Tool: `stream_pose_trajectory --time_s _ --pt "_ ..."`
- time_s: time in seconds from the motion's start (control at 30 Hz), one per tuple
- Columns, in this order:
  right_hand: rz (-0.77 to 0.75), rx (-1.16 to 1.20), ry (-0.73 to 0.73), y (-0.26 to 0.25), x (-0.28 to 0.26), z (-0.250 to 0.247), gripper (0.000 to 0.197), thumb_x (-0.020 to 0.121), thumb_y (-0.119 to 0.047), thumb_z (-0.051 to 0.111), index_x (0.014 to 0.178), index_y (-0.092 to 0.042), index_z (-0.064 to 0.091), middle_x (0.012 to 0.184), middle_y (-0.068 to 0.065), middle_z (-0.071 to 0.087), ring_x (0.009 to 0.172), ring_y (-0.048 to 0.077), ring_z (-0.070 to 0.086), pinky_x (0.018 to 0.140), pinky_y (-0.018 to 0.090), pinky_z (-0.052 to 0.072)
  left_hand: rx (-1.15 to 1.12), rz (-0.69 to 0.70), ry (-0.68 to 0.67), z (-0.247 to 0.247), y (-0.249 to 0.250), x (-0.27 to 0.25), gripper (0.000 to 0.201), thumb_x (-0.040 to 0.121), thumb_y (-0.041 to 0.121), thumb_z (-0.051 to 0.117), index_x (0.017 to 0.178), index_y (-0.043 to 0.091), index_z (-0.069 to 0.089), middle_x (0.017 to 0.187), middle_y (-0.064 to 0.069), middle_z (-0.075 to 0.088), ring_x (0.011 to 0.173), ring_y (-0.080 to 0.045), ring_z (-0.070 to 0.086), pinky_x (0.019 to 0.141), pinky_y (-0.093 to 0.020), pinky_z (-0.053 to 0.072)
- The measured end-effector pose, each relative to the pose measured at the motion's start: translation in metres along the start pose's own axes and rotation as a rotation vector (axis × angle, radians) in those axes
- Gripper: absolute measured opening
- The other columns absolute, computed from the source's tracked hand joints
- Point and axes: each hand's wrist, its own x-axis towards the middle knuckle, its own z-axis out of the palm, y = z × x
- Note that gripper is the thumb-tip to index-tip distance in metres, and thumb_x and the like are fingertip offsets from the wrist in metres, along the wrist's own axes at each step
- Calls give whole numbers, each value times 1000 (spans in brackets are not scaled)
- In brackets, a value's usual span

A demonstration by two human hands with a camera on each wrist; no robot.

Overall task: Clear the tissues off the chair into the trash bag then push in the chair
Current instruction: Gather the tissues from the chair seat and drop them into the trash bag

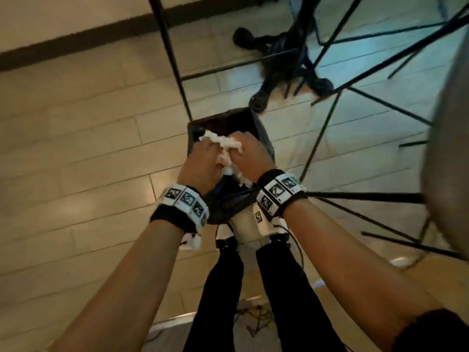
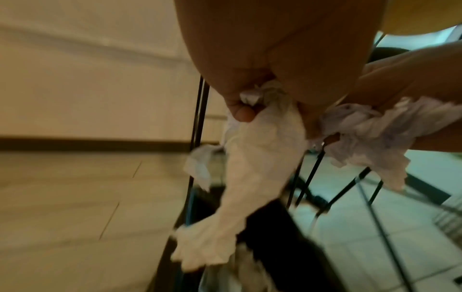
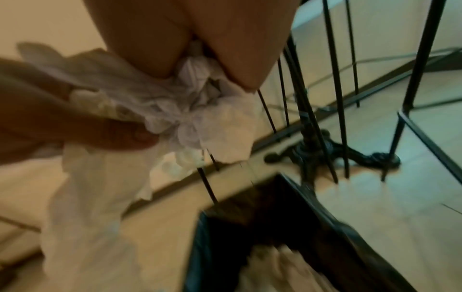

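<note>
Both hands hover side by side over a black trash bag [image 1: 258, 128] lining a square bin on the floor. My left hand [image 1: 203, 153] grips a bunch of crumpled white tissues [image 1: 223, 141], one long piece [image 2: 262, 158] dangling toward the bag [image 2: 270, 237]. My right hand [image 1: 250, 151] grips another wad of tissues [image 3: 200, 110] just above the bag's open mouth [image 3: 287, 227]. Some white paper [image 3: 282, 262] lies inside the bag. A grey rounded chair seat edge [image 1: 446, 161] shows at the right of the head view.
Thin black metal legs and crossbars [image 1: 327, 128] of chairs spread over the pale plank floor behind and right of the bin. An ornate black table base [image 1: 286, 62] stands beyond. My legs and white shoes [image 1: 253, 224] are right below the bin. A dark baseboard [image 1: 76, 44] runs along the wall.
</note>
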Motion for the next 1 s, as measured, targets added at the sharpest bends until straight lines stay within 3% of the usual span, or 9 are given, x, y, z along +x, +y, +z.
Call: stream_pose_trajectory --time_s 0.13,0.23,0.33,0.47,0.53,0.63,0.77,0.9,1.0 --pt "102 -130 -56 102 63 76 39 91 -25 44 128 -13 48 128 17 54 115 33 52 92 36 42 58 -174 -133 107 -48 57 43 86 17 52 126 4 45 126 -21 44 113 -41 45 95 -50 43" --pt "162 -200 -97 159 93 112 41 89 -25 46 129 -15 46 126 22 54 112 37 54 89 40 45 -14 -248 -206 166 -67 83 48 87 18 55 131 6 39 133 -20 39 123 -39 39 99 -48 40" --pt "282 -232 -163 188 112 132 46 88 -27 51 130 -12 46 130 23 49 118 40 50 98 45 44 -97 -290 -260 195 -81 96 59 86 21 59 138 14 32 144 -15 31 133 -37 28 101 -50 38" --pt "316 -189 -255 194 112 129 63 88 -39 50 144 -32 22 150 16 30 129 37 41 101 50 43 -50 -245 -276 192 -86 90 75 88 10 55 147 27 12 160 -1 -1 146 -30 2 106 -50 34" --pt "286 -190 -272 179 101 112 56 91 -30 47 143 -29 27 148 18 34 127 39 44 100 48 45 -14 -234 -261 175 -77 80 69 89 11 52 147 26 16 160 0 0 146 -30 4 103 -51 37" --pt "283 -64 -228 132 58 65 41 95 -20 43 135 -12 43 136 23 50 122 37 49 102 41 42 -55 -199 -216 130 -42 55 52 90 14 52 139 18 35 154 -9 22 139 -34 23 105 -52 37" --pt "234 259 -123 50 -55 -25 29 94 -14 48 121 -10 55 116 16 64 104 28 60 93 42 50 -86 -108 -125 51 35 3 38 90 16 54 127 11 50 138 -15 44 126 -32 40 104 -44 37" --pt "139 478 93 -20 -190 -136 26 91 -17 56 116 -21 59 109 3 64 93 13 62 81 20 52 -77 85 -83 -32 126 -47 29 91 19 55 120 13 56 129 -12 49 120 -31 43 99 -39 37" --pt "151 447 471 -22 -268 -218 29 84 -15 63 110 -26 62 103 -7 59 89 1 56 76 10 45 -25 262 -40 -74 200 -59 32 88 17 58 120 13 57 131 -12 50 124 -33 41 103 -39 33"
